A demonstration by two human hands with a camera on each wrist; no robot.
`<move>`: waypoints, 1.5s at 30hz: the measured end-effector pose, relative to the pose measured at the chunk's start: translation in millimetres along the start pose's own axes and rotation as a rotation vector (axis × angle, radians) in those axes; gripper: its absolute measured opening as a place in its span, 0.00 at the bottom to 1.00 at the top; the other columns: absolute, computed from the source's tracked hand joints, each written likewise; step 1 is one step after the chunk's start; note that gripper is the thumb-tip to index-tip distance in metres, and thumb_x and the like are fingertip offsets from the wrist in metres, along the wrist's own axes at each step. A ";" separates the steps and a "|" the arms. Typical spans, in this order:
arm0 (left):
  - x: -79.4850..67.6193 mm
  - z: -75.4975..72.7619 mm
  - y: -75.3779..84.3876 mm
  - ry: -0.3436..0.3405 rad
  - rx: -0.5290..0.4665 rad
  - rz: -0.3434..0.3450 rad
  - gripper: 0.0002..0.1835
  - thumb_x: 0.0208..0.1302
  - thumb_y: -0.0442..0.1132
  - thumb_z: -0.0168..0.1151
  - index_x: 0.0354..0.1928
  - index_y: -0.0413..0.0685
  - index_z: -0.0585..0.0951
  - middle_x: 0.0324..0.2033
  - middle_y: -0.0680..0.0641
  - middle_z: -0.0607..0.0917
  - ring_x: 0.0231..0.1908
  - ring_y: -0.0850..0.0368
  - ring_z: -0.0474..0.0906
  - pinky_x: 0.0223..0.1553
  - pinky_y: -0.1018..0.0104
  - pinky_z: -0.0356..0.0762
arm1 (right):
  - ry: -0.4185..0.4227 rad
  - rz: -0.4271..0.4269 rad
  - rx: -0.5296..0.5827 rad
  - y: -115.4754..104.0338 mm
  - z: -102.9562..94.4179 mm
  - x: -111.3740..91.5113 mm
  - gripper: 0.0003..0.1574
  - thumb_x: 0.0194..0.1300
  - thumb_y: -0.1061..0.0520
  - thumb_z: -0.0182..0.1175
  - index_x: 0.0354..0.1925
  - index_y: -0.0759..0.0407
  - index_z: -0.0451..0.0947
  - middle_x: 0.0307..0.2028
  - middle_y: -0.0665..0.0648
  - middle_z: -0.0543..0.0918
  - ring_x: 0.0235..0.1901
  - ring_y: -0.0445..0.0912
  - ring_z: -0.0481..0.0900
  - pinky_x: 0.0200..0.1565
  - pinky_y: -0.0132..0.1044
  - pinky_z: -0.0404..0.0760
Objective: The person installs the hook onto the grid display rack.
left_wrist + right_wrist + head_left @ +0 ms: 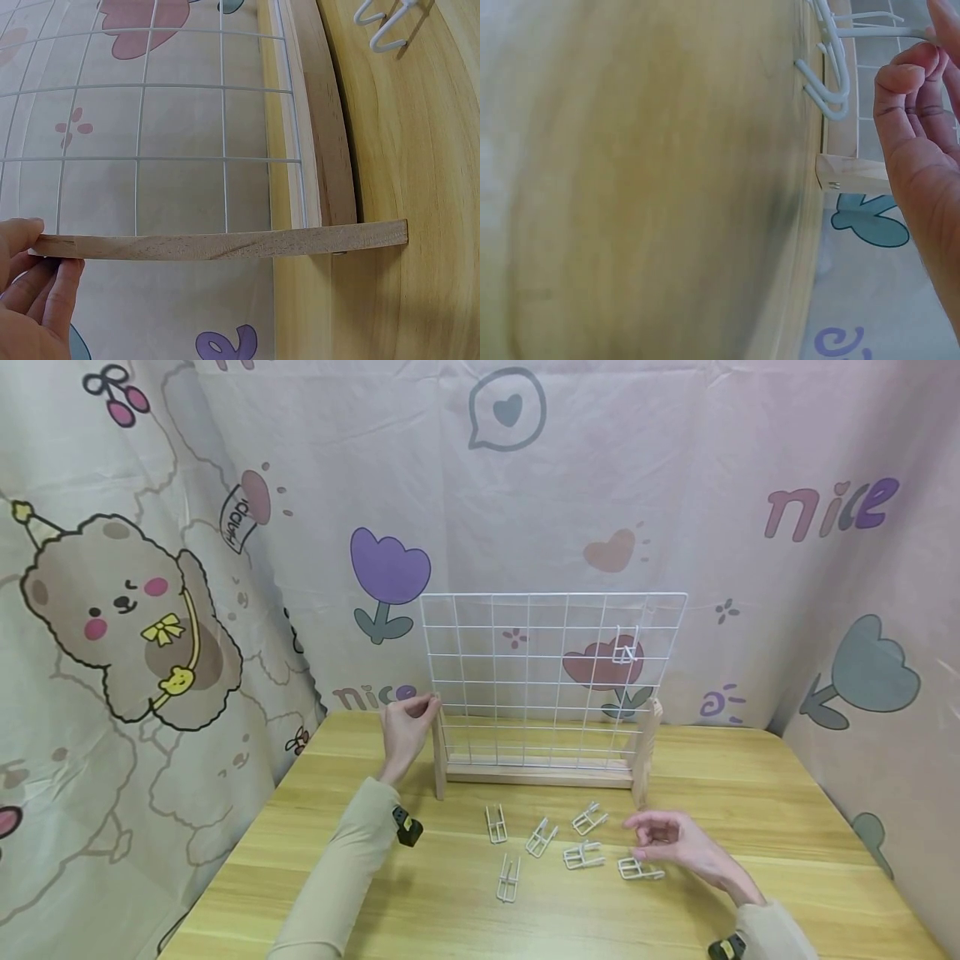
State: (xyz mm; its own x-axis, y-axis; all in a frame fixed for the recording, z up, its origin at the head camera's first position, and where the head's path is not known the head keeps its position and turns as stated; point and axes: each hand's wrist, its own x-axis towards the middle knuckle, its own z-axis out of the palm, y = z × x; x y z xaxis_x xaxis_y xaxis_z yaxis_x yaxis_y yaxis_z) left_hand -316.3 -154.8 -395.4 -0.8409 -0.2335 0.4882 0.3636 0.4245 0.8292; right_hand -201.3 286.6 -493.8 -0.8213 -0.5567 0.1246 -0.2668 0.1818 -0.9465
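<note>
My left hand (405, 731) pinches the top of the left wooden post (439, 752) of a stand. The post lies between thumb and fingers (64, 296) in the left wrist view. The stand holds up a white wire grid (510, 668). At the front right, my right hand (678, 843) has curved fingers, its thumb over the edge of a white wire hook (645, 870). In the right wrist view, a wire of a hook (885, 32) runs up to the fingertips; I cannot tell whether they pinch it.
Several more white hooks (508, 878) lie on the wooden table (420, 893) before the stand. One hook (626, 647) hangs on the grid's upper right. A printed curtain (562, 502) hangs behind and at both sides.
</note>
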 end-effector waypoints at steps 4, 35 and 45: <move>-0.3 0.3 -0.3 0.005 -0.007 0.014 0.12 0.63 0.35 0.71 0.45 0.35 0.88 0.42 0.35 0.90 0.42 0.41 0.90 0.41 0.70 0.87 | 0.025 -0.012 -0.024 -0.1 -0.9 0.2 0.28 0.62 0.68 0.64 0.57 0.81 0.70 0.34 0.44 0.83 0.33 0.36 0.82 0.37 0.34 0.84; -0.9 0.4 2.1 -0.003 -0.014 0.003 0.13 0.64 0.36 0.70 0.46 0.34 0.87 0.42 0.35 0.90 0.43 0.41 0.90 0.44 0.61 0.87 | 0.231 0.014 -0.080 -2.4 -1.4 3.2 0.25 0.61 0.68 0.66 0.52 0.84 0.72 0.32 0.52 0.89 0.33 0.42 0.87 0.39 0.31 0.85; -0.8 0.3 1.3 0.001 -0.010 0.015 0.12 0.63 0.35 0.70 0.46 0.35 0.87 0.42 0.35 0.90 0.43 0.41 0.90 0.44 0.61 0.87 | 0.219 0.019 -0.092 -0.6 -2.5 4.1 0.27 0.60 0.67 0.67 0.53 0.83 0.72 0.36 0.53 0.87 0.34 0.37 0.84 0.39 0.30 0.85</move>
State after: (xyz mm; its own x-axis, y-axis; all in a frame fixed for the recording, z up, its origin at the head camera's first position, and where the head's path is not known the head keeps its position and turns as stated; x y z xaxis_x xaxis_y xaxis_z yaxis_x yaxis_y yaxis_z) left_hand -315.2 -153.8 -394.9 -0.8349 -0.2280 0.5010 0.3803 0.4191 0.8244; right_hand -205.8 286.3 -492.0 -0.9136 -0.3656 0.1781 -0.2869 0.2692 -0.9193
